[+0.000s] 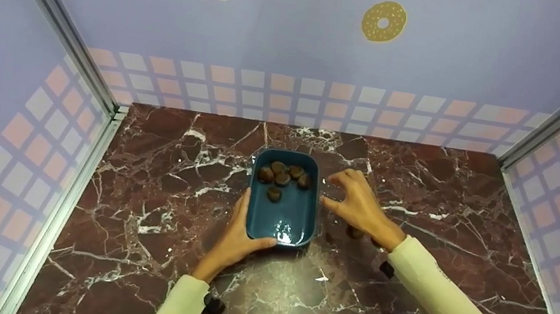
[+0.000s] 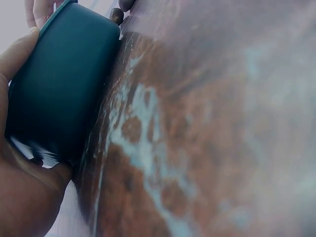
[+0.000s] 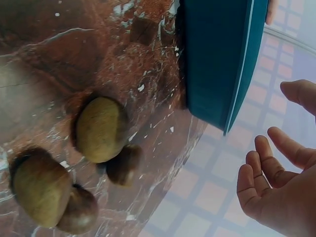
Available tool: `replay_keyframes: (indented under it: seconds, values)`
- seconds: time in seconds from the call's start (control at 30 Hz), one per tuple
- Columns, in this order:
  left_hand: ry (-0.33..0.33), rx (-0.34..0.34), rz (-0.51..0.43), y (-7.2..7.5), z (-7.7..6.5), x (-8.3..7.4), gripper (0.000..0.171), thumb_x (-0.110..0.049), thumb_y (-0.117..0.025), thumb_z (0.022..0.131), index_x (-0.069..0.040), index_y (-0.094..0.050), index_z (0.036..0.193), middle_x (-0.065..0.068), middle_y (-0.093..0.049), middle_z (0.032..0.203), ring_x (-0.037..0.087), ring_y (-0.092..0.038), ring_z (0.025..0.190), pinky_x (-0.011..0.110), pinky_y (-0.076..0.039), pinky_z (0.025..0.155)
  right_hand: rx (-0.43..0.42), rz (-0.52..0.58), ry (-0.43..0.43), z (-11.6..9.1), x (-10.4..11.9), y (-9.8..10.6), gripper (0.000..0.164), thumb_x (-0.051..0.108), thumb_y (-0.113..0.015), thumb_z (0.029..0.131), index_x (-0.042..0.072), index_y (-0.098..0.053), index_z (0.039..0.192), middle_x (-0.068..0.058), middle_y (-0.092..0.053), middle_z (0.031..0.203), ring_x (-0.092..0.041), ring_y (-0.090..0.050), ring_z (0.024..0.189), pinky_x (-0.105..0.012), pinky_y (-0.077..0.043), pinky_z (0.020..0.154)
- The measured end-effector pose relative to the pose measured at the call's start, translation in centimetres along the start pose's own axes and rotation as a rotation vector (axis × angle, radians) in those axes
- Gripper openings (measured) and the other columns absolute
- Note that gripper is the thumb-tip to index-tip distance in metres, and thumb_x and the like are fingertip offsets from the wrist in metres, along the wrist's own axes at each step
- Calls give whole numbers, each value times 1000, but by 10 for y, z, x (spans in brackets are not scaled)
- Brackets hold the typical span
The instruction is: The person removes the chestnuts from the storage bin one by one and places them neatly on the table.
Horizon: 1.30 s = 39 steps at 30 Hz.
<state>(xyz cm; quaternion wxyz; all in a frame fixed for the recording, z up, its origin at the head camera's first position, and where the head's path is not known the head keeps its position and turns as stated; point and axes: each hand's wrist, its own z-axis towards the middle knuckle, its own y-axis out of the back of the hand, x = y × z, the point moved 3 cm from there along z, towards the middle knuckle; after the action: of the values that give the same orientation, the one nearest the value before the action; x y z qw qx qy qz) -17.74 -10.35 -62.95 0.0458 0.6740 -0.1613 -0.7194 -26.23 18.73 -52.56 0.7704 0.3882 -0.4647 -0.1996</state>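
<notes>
A dark teal rectangular dish (image 1: pixel 276 216) stands on the marble-patterned table, with several brown chestnuts (image 1: pixel 282 179) lying mostly in its far half. My left hand (image 1: pixel 232 240) grips the near left corner of the dish, thumb along the near rim and fingers against the left side. Just off the right side is my right hand (image 1: pixel 360 204), its fingers parted and nothing between them. More chestnuts (image 3: pixel 101 129) lie on the table below the right wrist; in the head view that forearm partly hides these loose chestnuts (image 1: pixel 354 232).
The dark red table (image 1: pixel 169 172) with white veins is enclosed by a lilac back wall (image 1: pixel 299 41) and side walls with checked borders. Metal strips (image 1: pixel 63 194) run along the left wall's base and up the corners.
</notes>
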Motion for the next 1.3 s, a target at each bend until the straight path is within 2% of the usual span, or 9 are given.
replay_keyframes:
  seconds: [0.33, 0.5, 0.73, 0.97, 1.3]
  values:
    - [-6, 8, -11, 1, 0, 1, 141, -42, -99, 83, -12, 0, 178, 17, 0, 184, 40, -5, 169, 66, -13, 132, 66, -9, 36, 17, 9, -13, 47, 26, -90, 94, -2, -74, 128, -16, -67, 120, -35, -58, 111, -53, -52, 98]
    - [-10, 13, -6, 1, 0, 2, 140, -45, -97, 84, -13, 1, 178, 18, 0, 184, 41, -4, 169, 67, -12, 132, 88, -27, 40, 22, 9, -23, 46, 25, -90, 92, -1, -74, 127, -17, -67, 120, -36, -57, 111, -52, -51, 99]
    - [-8, 7, -24, 1, 0, 2, 138, -39, -97, 84, -15, 0, 179, 18, 0, 184, 41, -4, 169, 67, -12, 132, 107, -42, 85, 30, 8, -33, 44, 20, -94, 89, -2, -77, 124, -19, -71, 121, -38, -55, 108, -56, -47, 98]
    - [0, 7, -3, 1, 0, 1, 138, -41, -97, 84, -13, 0, 179, 17, -1, 184, 39, -4, 169, 65, -12, 132, 163, -91, 69, 38, 7, -37, 44, 23, -95, 89, 2, -79, 124, -14, -75, 124, -35, -53, 107, -55, -45, 99]
    - [7, 2, 1, 1, -1, 1, 139, -42, -98, 83, -14, -1, 179, 17, -2, 184, 40, -5, 169, 66, -14, 132, 178, -173, 65, 48, 2, -48, 45, 25, -97, 85, 3, -81, 121, -13, -77, 121, -35, -51, 104, -55, -43, 97]
